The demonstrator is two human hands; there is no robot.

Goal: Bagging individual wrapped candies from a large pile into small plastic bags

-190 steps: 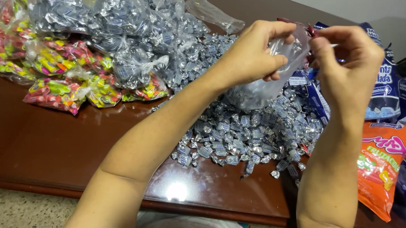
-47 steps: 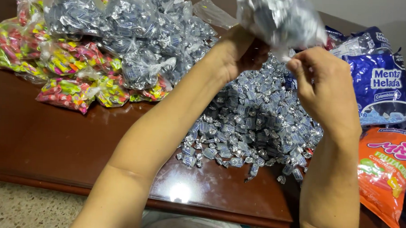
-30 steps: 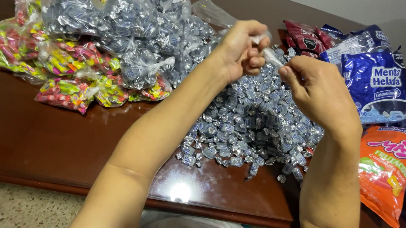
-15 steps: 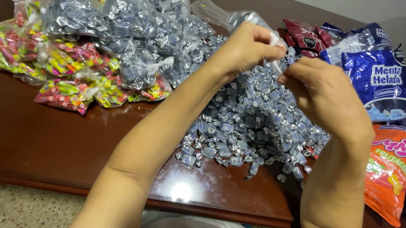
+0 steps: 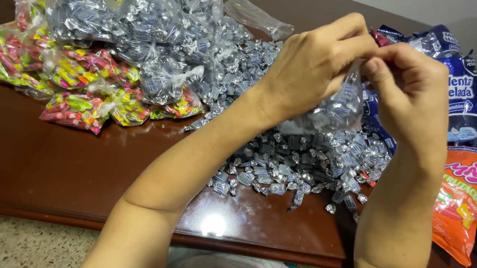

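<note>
From the head camera I see my left hand (image 5: 315, 68) raised above the table, its fingers pinched together on the top of a small clear plastic bag of silver-wrapped candies (image 5: 332, 108). My right hand (image 5: 409, 87) is just beside it, thumb and forefinger closed on the same bag mouth, so the two hands nearly touch at the fingertips. The bag hangs below and between both hands, bulging with candies, its bottom just above the heap.

Directly beneath the hands lies a loose pile of silver-wrapped candies (image 5: 295, 162), spread over the dark brown polished wooden table (image 5: 63, 159) and reaching towards the near edge under my right forearm.

Well to the left of my left hand, past the forearm, is a mound of filled clear bags of silver candies (image 5: 147, 35), and further left a row of clear bags of bright pink, yellow and green candies (image 5: 76, 91).

To the right of my right hand stands a blue and white printed candy packet (image 5: 462, 94); below it, beside my right forearm, lies an orange printed snack packet (image 5: 460, 205).
</note>
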